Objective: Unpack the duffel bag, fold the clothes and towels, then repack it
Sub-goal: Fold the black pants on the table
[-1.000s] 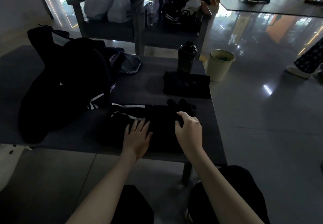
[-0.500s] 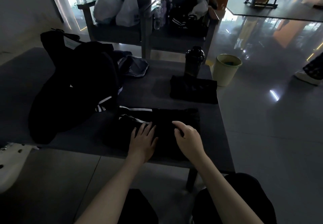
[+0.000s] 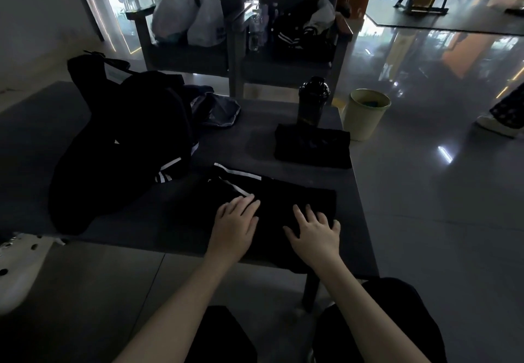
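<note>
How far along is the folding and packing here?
Done: one folded black piece lies by the bottle. In hand: left hand and right hand press flat on the striped garment. Left: the dark heap and blue cloth look unfolded; nothing looks repacked.

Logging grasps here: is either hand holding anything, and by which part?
Nothing is held: left hand and right hand lie flat on the striped garment.

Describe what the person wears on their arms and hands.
Nothing shows on either: the left hand and right hand are ungloved, with no ring, watch or band visible. The left forearm and right forearm are bare to the frame edge; no sleeve appears.
</note>
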`<state>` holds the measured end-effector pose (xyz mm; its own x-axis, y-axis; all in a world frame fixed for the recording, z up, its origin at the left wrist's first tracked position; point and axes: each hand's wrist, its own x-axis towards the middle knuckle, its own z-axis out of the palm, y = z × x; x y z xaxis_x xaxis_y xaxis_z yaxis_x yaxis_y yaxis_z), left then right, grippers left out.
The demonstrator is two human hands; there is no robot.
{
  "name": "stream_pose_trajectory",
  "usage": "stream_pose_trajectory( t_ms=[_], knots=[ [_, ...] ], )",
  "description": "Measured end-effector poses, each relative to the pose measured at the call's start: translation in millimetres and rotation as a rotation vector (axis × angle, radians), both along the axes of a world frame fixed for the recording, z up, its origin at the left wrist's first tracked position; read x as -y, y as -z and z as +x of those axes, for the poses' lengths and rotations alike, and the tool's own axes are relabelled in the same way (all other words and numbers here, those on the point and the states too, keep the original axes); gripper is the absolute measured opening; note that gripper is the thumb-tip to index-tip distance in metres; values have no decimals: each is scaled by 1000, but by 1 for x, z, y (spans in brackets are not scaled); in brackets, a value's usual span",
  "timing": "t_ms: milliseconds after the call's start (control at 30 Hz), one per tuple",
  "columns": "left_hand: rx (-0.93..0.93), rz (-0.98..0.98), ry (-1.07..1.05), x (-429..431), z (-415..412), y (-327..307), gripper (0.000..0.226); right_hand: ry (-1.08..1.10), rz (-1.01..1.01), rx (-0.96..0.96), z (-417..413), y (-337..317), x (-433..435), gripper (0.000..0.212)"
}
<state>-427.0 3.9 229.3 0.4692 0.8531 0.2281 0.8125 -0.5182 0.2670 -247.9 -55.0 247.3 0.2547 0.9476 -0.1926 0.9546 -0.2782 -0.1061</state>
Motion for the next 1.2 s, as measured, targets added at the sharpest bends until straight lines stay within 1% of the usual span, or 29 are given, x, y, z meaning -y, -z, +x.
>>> stream_pose_trajectory(
  t_ms=[67, 100, 167, 233, 333, 433, 467, 533, 600, 633, 700, 767, 800, 867, 933, 1033, 1133, 1200],
  knots=[
    [47, 64, 124, 13, 6, -8, 43, 14, -18, 52, 1, -2, 4, 66],
    [19, 52, 202, 22, 8, -12, 43, 18, -23, 78, 0, -3, 6, 66],
    [-111, -25, 310, 32, 11, -15, 49, 24, -17, 105, 1, -6, 9, 64],
    [-174, -85, 304, 32, 9, -12, 55, 28, 6, 87, 5, -9, 13, 61],
    [-230, -69, 248, 28, 4, -13, 46, 7, 16, 49, 10, -15, 24, 55],
    [-304, 38, 170, 30, 7, -24, 41, -92, 23, 59, 10, -18, 39, 50],
    [-307, 29, 183, 31, 8, -24, 42, -131, 38, 66, 11, -18, 44, 50],
    [-313, -99, 192, 32, 5, -29, 55, -198, 82, 64, 16, -20, 48, 54],
    [-352, -195, 217, 32, -2, -30, 73, -255, 97, 9, 27, -21, 49, 52],
    [-367, -250, 229, 33, -5, -28, 81, -276, 73, -31, 32, -20, 50, 54],
    [-400, -321, 248, 35, -10, -26, 99, -312, -9, -82, 40, -18, 54, 71],
    [-467, -297, 282, 35, -13, -22, 112, -353, -49, -55, 43, -13, 58, 88],
    [-508, -265, 293, 36, -14, -21, 115, -368, -43, -34, 44, -9, 60, 91],
    [-542, -188, 298, 40, -17, -17, 112, -391, -3, -10, 45, -4, 64, 86],
    [-485, -159, 268, 46, -19, -11, 97, -387, 80, -56, 46, -1, 68, 74],
    [-300, -179, 219, 55, -19, -4, 75, -364, 188, -199, 47, 3, 73, 59],
    [-97, -273, 233, 52, -22, -3, 65, -358, 325, -338, 49, 1, 74, 39],
    [77, -362, 200, 47, -24, -8, 55, -286, 386, -425, 49, -8, 72, 33]
  ],
)
